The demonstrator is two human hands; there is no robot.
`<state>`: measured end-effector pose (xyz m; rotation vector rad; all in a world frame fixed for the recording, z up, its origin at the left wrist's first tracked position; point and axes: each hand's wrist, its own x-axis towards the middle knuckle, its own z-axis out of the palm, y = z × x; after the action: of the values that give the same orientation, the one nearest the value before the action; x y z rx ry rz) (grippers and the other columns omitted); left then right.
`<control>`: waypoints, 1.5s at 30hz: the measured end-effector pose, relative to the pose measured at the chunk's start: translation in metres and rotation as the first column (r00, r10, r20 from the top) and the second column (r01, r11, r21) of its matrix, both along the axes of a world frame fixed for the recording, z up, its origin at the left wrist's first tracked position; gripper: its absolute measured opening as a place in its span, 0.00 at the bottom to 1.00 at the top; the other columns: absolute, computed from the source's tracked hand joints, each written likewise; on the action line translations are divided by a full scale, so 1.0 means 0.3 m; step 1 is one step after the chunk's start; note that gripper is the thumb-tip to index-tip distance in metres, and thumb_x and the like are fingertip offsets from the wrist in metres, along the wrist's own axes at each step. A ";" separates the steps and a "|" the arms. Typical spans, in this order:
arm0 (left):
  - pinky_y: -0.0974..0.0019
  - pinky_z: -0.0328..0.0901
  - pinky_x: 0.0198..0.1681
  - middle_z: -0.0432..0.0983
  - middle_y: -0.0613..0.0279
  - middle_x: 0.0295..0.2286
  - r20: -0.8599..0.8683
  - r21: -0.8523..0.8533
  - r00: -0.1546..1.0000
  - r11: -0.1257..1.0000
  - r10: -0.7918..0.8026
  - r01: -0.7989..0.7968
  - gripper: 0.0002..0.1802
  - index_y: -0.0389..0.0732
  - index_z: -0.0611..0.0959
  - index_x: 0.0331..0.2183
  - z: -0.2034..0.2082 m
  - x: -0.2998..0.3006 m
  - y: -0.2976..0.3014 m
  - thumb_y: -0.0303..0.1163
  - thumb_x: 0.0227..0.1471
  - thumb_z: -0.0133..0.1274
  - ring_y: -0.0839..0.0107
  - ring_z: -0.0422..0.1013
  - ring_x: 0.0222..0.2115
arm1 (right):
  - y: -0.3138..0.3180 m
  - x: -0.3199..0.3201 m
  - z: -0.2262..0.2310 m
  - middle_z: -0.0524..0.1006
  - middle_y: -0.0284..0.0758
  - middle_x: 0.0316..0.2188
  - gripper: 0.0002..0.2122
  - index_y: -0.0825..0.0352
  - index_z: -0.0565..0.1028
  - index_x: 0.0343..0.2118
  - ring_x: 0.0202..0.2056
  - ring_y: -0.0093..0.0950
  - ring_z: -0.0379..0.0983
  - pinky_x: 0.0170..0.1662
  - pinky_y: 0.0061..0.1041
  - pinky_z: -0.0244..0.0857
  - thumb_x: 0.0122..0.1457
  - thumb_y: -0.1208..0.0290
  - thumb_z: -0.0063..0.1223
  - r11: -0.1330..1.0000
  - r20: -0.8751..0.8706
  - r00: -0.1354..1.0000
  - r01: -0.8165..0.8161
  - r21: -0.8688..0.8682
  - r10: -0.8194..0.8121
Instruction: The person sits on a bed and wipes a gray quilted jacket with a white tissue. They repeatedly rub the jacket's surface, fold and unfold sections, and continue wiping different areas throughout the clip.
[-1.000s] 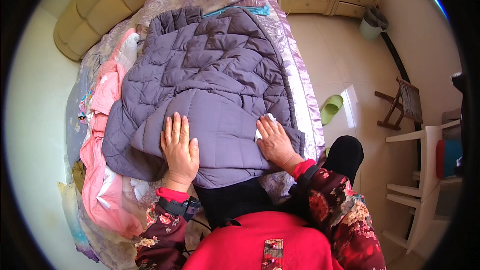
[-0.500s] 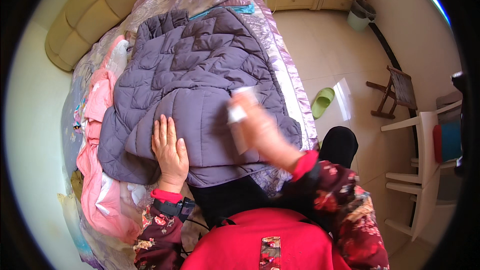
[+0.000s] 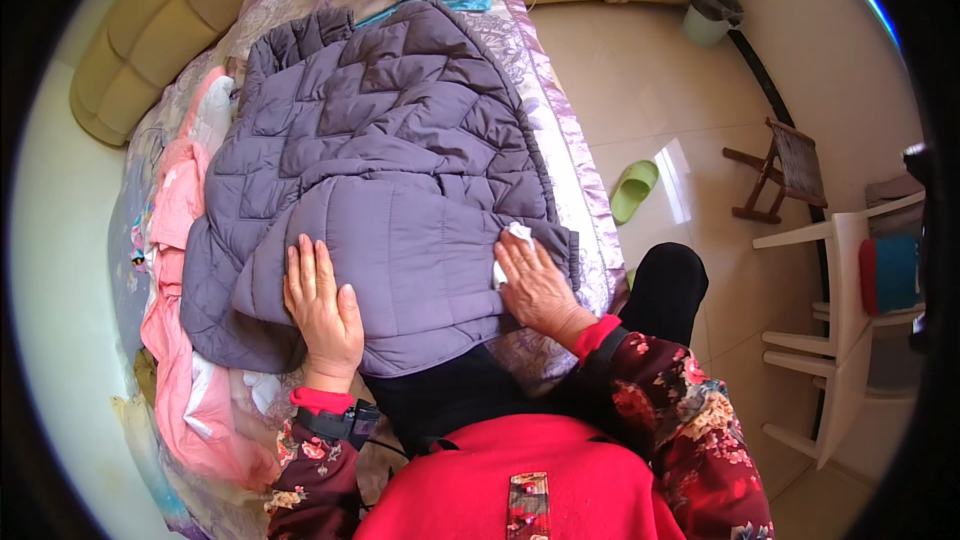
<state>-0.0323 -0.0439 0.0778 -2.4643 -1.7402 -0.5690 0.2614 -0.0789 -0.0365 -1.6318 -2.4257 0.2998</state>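
A dark grey quilted jacket (image 3: pixel 385 115) lies spread over the bed, with a smoother, wide-seamed section (image 3: pixel 385 250) closest to me. My left hand (image 3: pixel 325 305) rests flat on the left part of that section, fingers stretched out and holding nothing. On its right part, my right hand (image 3: pixel 535 285) presses down a crumpled white wipe or tissue (image 3: pixel 519 231). White bits stick out past the fingertips and beside the thumb; the rest is hidden under the palm.
The patterned bed cover (image 3: pixel 570 170) shows around the jacket. Pink clothing (image 3: pixel 180 200) lies along its left side. To the right, on the tiled floor, are a green slipper (image 3: pixel 635 190), a small wooden folding stool (image 3: pixel 780 175), a white chair (image 3: pixel 845 310) and a bin (image 3: pixel 712 15).
My right hand, blurred and raised before, has come down to the right onto the jacket with the white wipe. My left hand stays on the fabric. The whole view has shifted slightly.
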 end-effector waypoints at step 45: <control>0.54 0.41 0.64 0.51 0.47 0.62 0.135 0.044 0.991 0.999 0.022 -0.028 0.31 0.33 0.59 0.61 -0.007 -0.005 -0.013 0.42 0.64 0.28 0.50 0.48 0.62 | -0.025 0.291 0.078 0.72 0.25 0.27 0.13 0.71 0.73 0.40 0.27 0.15 0.67 0.28 0.18 0.62 0.61 0.63 0.52 0.601 -0.601 0.019 -0.007 -0.799 -0.799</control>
<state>-0.0337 -0.0477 0.0756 -2.4216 -1.7806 -0.7797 0.3488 -0.0864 -0.0131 -1.4340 -0.6374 1.6028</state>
